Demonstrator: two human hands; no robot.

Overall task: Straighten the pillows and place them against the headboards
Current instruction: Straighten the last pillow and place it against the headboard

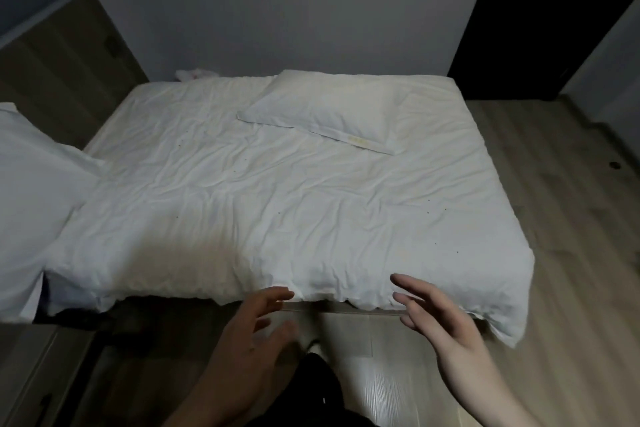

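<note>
A white pillow point(332, 111) lies askew at the far right of the bed, one corner near the grey wall. The bed point(242, 204) is covered by a crumpled white duvet. A second white pillow or bedding piece point(31, 198) sits at the left edge, overlapping the bed's side. My left hand point(249, 340) hovers with spread fingers just before the near edge of the duvet. My right hand point(440, 319) is held out likewise, fingers straight, over the duvet's front edge. Neither hand holds anything.
Wooden floor point(571, 218) runs along the right side of the bed and under my hands. A grey wall point(294, 10) stands behind the bed. A dark doorway point(540, 17) is at the back right. A small crumpled cloth point(195, 74) lies at the wall.
</note>
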